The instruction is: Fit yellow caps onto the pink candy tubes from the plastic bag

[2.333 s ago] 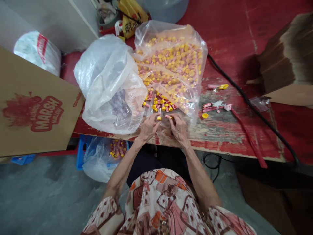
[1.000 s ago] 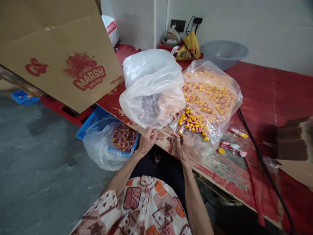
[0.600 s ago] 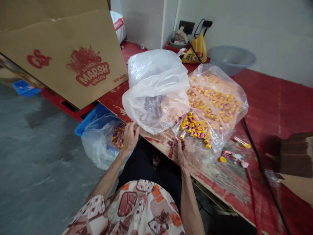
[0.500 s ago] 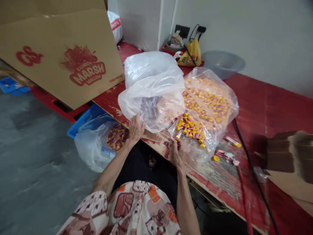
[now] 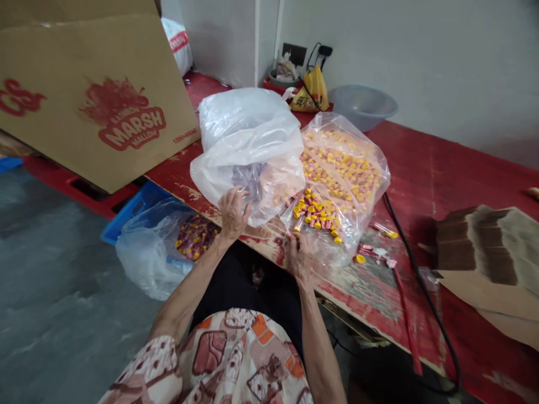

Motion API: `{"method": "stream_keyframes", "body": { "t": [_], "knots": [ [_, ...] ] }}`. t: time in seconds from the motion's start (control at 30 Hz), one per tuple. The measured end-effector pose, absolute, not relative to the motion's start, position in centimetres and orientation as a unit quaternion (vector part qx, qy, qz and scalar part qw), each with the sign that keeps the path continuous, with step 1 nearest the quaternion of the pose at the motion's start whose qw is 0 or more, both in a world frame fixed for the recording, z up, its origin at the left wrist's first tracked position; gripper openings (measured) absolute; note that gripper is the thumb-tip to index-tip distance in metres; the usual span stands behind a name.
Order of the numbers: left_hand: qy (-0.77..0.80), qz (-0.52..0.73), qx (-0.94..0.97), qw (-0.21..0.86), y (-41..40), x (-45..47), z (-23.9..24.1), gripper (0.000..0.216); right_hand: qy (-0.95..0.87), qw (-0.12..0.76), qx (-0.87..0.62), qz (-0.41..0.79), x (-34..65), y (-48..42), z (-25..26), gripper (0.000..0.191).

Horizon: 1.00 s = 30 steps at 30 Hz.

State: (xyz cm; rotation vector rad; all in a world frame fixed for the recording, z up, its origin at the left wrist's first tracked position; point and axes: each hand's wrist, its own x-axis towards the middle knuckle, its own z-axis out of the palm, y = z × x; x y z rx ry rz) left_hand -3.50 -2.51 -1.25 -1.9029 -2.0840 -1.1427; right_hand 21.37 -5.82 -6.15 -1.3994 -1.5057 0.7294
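My left hand (image 5: 233,212) rests with fingers spread against the lower front of a crumpled clear plastic bag (image 5: 248,140) that has clear tubes inside. My right hand (image 5: 300,255) is at the red table's front edge with fingers curled, pinching a small pink piece that is partly hidden. Just beyond it, loose yellow caps and pink pieces (image 5: 315,212) spill from the mouth of a second clear bag (image 5: 362,151) full of the same pieces.
A blue crate (image 5: 135,205) on the floor at my left holds a bag of finished pink-and-yellow pieces (image 5: 193,238). A "Marsh Mallow" cardboard box (image 5: 96,95) stands at left. Also here: a black cable (image 5: 404,230), a grey basin (image 5: 362,106), stacked brown card (image 5: 475,247), and a stray cap (image 5: 359,258).
My left hand went down to the floor crate's bag, then rose to the clear bag on the table. My right hand stayed at the table edge. The view swung left.
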Motion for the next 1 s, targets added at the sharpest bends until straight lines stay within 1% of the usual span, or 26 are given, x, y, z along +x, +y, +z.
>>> {"method": "stream_keyframes", "body": {
  "t": [0.07, 0.17, 0.27, 0.33, 0.5, 0.67, 0.77, 0.87, 0.93, 1.0],
  "knots": [
    [-0.624, -0.372, -0.687, -0.018, -3.3, -2.3, -1.2, 0.029, -0.562, 0.473, -0.572, 0.365, 21.4, -5.5, -5.9, 0.04],
    [-0.523, -0.364, -0.751, -0.172, -4.0, -0.3, -1.4, 0.027, -0.506, 0.486, -0.541, 0.464, 21.3, -5.3, -5.4, 0.04],
    [-0.473, -0.363, -0.742, -0.307, -4.3, 1.2, -1.7, 0.029, -0.488, 0.494, -0.502, 0.516, 21.2, -5.7, -5.2, 0.044],
    [-0.473, -0.363, -0.724, -0.347, -4.2, 1.6, -1.7, 0.031, -0.471, 0.504, -0.496, 0.528, 21.1, -6.0, -5.3, 0.045],
    [-0.486, -0.362, -0.713, -0.353, -3.6, 1.3, -1.1, 0.028, -0.435, 0.53, -0.521, 0.509, 21.8, -6.0, -6.1, 0.046],
    [-0.456, -0.32, -0.732, -0.392, -3.5, 1.7, -1.0, 0.029, -0.455, 0.506, -0.505, 0.53, 22.1, -5.9, -6.4, 0.047],
    [-0.455, -0.304, -0.747, -0.379, -3.5, 2.7, -1.5, 0.026, -0.479, 0.501, -0.501, 0.518, 22.1, -6.0, -6.5, 0.048],
    [-0.477, -0.272, -0.783, -0.294, -3.8, 4.1, -1.9, 0.018, -0.549, 0.489, -0.531, 0.421, 22.5, -6.6, -6.6, 0.044],
    [-0.491, -0.231, -0.808, -0.228, -4.1, 5.3, -1.9, 0.015, -0.588, 0.479, -0.56, 0.334, 23.2, -7.1, -6.7, 0.039],
    [-0.489, -0.176, -0.833, -0.188, -4.5, 6.7, -1.6, 0.015, -0.592, 0.478, -0.591, 0.268, 24.2, -7.5, -6.8, 0.036]
  ]
}}
